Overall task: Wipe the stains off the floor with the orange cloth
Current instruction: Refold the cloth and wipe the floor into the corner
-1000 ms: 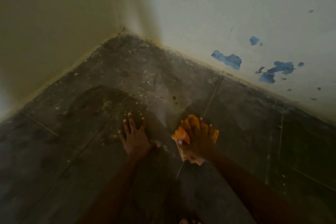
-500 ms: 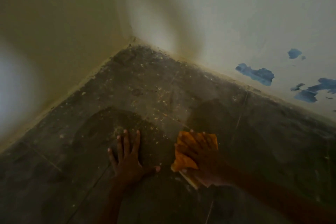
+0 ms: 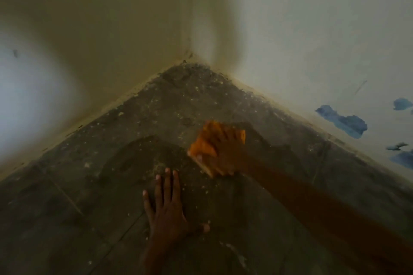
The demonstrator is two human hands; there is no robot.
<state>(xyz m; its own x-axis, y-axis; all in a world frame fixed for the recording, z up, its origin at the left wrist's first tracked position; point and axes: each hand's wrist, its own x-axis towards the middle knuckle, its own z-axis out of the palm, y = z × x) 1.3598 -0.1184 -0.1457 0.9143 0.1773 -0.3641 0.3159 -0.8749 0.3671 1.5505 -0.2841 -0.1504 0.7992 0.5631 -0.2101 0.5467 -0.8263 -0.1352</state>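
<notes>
**Hand presses orange cloth to a dirty floor corner**

The right hand [image 3: 225, 152], arm stretched forward, lies spread over the cloth [image 3: 204, 146], pinning it against the speckled floor [image 3: 156, 118] near the corner. The cloth looks soft and light, best held flat under the palm. The left hand [image 3: 166, 210] rests flat, fingers splayed, empty.

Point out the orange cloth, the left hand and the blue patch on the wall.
orange cloth [image 3: 202, 148]: head view, on its bare left part beside the fingers.
left hand [image 3: 166, 215]: head view, on the back of the hand, flat on the floor.
blue patch [image 3: 344, 121]: head view, on the middle of the largest patch.
</notes>
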